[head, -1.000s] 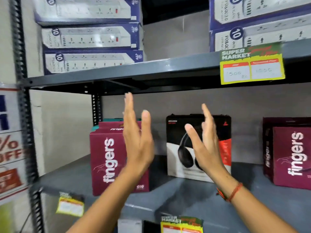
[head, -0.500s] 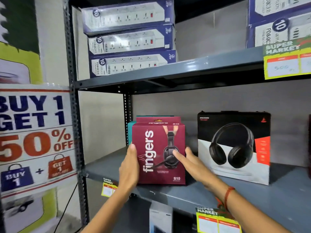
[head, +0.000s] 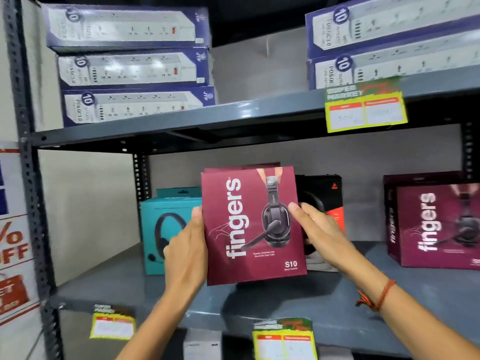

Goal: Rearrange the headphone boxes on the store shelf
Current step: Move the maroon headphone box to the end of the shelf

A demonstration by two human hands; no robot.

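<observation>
A maroon "fingers" headphone box (head: 249,224) hangs lifted above the grey middle shelf (head: 311,302), tilted slightly. My left hand (head: 185,245) grips its left edge and my right hand (head: 319,229) grips its right edge. Behind it on the left stands a teal headphone box (head: 161,224). A black and red headphone box (head: 327,203) is partly hidden behind the held box and my right hand. Another maroon "fingers" box (head: 436,224) stands at the right of the shelf. A second maroon box's top edge (head: 241,168) shows just behind the held one.
Blue and white power strip boxes (head: 130,66) are stacked on the upper shelf, with more at the right (head: 389,40). Yellow price tags (head: 363,110) hang from the shelf edges. A dark perforated upright (head: 28,178) and a sale poster (head: 13,242) stand at the left.
Both hands closed on the front maroon box and lifted it off the shelf toward me, uncovering the teal box behind. The camera view shifted right.
</observation>
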